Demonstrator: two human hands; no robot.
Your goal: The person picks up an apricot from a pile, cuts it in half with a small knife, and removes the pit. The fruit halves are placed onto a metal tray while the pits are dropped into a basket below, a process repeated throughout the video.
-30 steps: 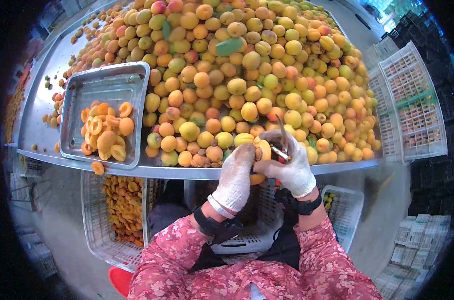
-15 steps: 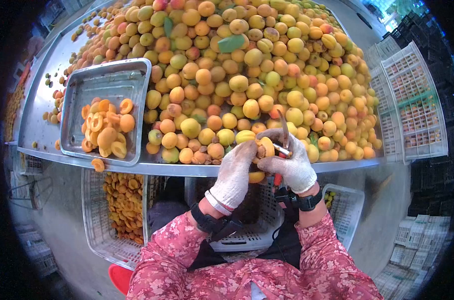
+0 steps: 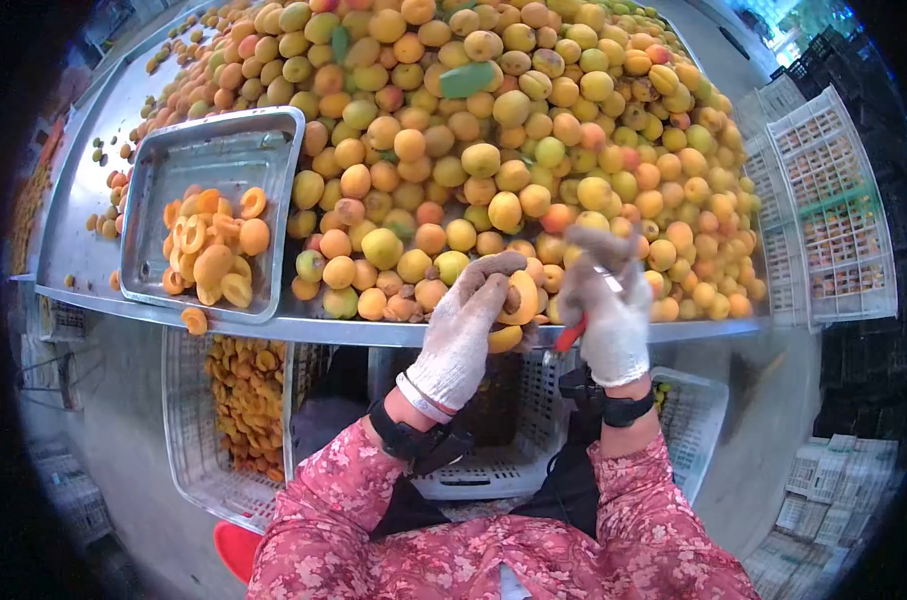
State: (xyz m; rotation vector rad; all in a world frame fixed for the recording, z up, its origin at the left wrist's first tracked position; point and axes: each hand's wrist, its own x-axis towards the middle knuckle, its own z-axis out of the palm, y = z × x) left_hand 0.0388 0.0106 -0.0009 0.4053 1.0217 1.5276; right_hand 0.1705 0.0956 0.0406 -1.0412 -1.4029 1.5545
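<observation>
My left hand (image 3: 465, 325), in a white glove, holds an opened apricot (image 3: 519, 298) at the table's front edge; a dark pit shows in its cut face. Another orange piece (image 3: 504, 339) hangs just below it. To the right, my right hand (image 3: 605, 310), gloved and blurred by motion, is closed on a cutting tool with a red handle (image 3: 570, 334). A gap separates the tool from the fruit. Behind both hands lies a large heap of whole apricots (image 3: 480, 160). On the left a metal tray (image 3: 286, 215) contains apricot halves (image 3: 211, 262).
One apricot half (image 3: 194, 321) lies on the metal table's rim (image 3: 363, 335) below the tray. Under the table stand a crate (image 3: 185, 430) with cut fruit and another crate (image 3: 478, 484). White crates (image 3: 799, 200) are at the right.
My right hand has moved right and away from the fruit, with the tool in it. My left hand still holds the apricot, whose cut face now shows more openly.
</observation>
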